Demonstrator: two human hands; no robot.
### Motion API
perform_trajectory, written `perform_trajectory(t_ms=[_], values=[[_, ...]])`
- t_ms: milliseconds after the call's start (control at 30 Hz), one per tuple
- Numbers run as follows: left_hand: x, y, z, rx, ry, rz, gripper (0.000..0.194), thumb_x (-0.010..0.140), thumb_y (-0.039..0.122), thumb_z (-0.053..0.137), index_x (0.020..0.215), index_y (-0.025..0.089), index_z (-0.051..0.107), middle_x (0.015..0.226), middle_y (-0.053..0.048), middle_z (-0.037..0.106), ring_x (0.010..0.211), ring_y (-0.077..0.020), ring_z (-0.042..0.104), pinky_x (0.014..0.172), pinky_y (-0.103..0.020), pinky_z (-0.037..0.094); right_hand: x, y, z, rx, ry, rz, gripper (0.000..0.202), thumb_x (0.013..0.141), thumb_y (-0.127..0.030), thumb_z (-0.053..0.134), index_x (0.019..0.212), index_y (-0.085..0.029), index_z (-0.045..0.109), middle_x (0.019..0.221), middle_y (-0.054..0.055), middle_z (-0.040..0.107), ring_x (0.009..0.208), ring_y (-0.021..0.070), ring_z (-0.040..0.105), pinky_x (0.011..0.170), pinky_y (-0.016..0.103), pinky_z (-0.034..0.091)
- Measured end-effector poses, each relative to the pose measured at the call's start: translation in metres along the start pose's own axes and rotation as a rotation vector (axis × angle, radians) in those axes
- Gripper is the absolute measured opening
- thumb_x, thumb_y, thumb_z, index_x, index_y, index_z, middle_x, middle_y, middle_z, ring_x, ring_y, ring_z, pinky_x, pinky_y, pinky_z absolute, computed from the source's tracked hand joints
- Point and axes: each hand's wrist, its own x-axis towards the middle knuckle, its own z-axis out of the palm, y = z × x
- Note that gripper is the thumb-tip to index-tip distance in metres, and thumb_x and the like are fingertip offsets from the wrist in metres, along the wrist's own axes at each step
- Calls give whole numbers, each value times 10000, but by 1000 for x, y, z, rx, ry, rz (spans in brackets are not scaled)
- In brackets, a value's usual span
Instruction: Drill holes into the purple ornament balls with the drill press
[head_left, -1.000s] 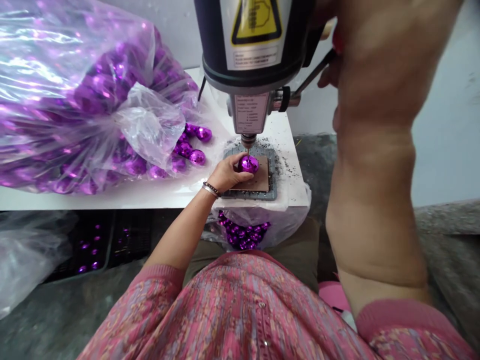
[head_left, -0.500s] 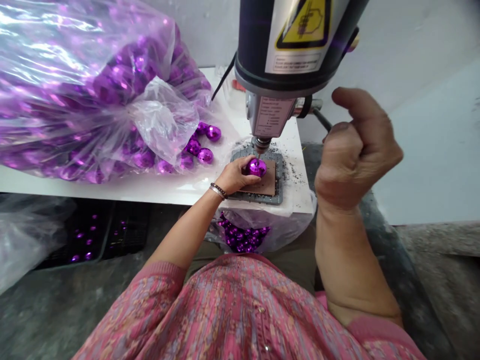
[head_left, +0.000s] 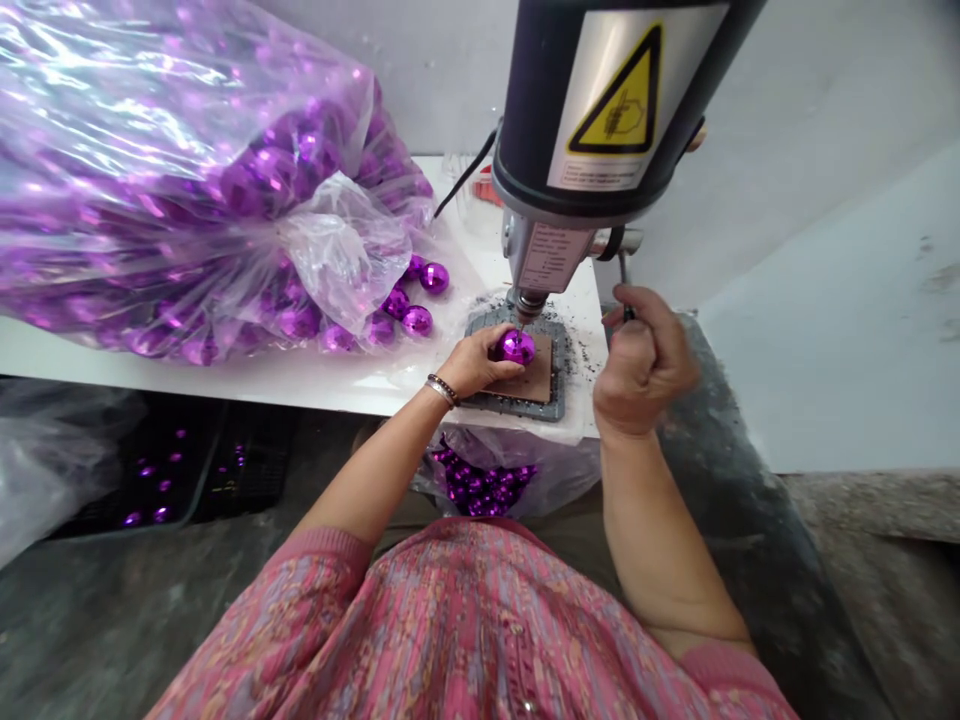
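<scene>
A shiny purple ball (head_left: 518, 347) sits on a brown board (head_left: 536, 383), pinched from the left by the fingers of my left hand (head_left: 478, 362). Just above it is the chuck (head_left: 531, 304) of a black and grey drill press (head_left: 592, 110), its thin bit at the ball's top. To the right, my right hand (head_left: 643, 362) is closed around the press's lever handle (head_left: 625, 275). The board lies on a grey metal base (head_left: 517, 407) scattered with dark shavings.
A big clear bag of purple balls (head_left: 187, 200) covers the left of the white table (head_left: 352, 385), with loose balls (head_left: 417, 321) beside it. Below the table's edge hangs an open bag of purple balls (head_left: 480, 490). Black crates (head_left: 247, 455) stand at lower left.
My right hand has come down and inward with the lever. My left hand still holds the ball. The whole view has shifted slightly, with the drill press now lower and further right.
</scene>
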Motion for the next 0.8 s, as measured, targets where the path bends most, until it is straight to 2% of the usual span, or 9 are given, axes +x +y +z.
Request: perform_trajectory(t_ms=[133,267,433,467,533,600,633,733,800], values=[[1,-1,2,-20,-27,-13,651,711,250,826,1338,186,661,1187,-23,750,1126,-225,670,1045,-336,510,37,-14,5,47,43,4,399,974,-445,428,1023,-204,743,755,-12,626,648,13,563,633,188,475],[-6,-6,0,-20,-51,89,681,695,209,813,1352,161,639,1279,-79,710,1205,-253,643,1100,-385,491,94,-29,13,121,-43,116,304,941,-293,504,859,-150,759,714,3,624,510,-13,419,518,177,379],[-33,-17,-32,-14,-135,286,570,705,274,844,1253,194,710,1338,-128,661,1281,-280,604,1110,-407,488,107,-31,15,186,-75,229,329,961,-274,467,807,-156,734,704,4,614,474,4,426,458,199,325],[-36,-19,-43,-1,-96,251,484,768,304,804,1233,199,720,1301,-123,679,1229,-266,630,1077,-401,508,105,-30,14,196,-70,211,336,965,-270,456,799,-153,724,729,3,635,473,4,432,453,199,319],[-33,-23,-63,107,116,85,330,897,297,665,1207,199,724,1236,-118,709,1130,-237,662,1036,-393,522,100,-28,14,205,-57,179,337,968,-247,444,782,-147,706,780,-3,670,471,-2,435,449,197,311],[-21,-28,-80,290,364,-142,304,943,245,573,1210,198,709,1187,-121,729,1119,-247,659,1041,-415,508,98,-27,13,204,-58,166,349,979,-257,429,790,-149,702,798,-6,676,479,-4,447,452,193,316],[-12,-31,-86,337,405,-219,292,940,241,570,1190,181,710,1135,-137,739,1133,-279,655,1038,-448,501,98,-26,13,202,-67,161,355,986,-275,425,801,-152,702,799,-7,673,482,-5,451,454,189,320],[8,-36,-93,462,368,-408,302,896,380,651,1049,132,730,992,-195,737,1111,-388,662,975,-512,505,98,-26,13,207,-86,146,367,994,-330,424,809,-154,686,800,-15,665,480,-16,443,454,175,319],[11,-36,-90,577,294,-454,407,885,458,651,1065,100,722,1086,-256,715,1105,-430,664,950,-521,505,98,-27,14,199,-85,152,353,991,-326,433,805,-150,677,806,-23,670,483,-26,431,459,159,318]])
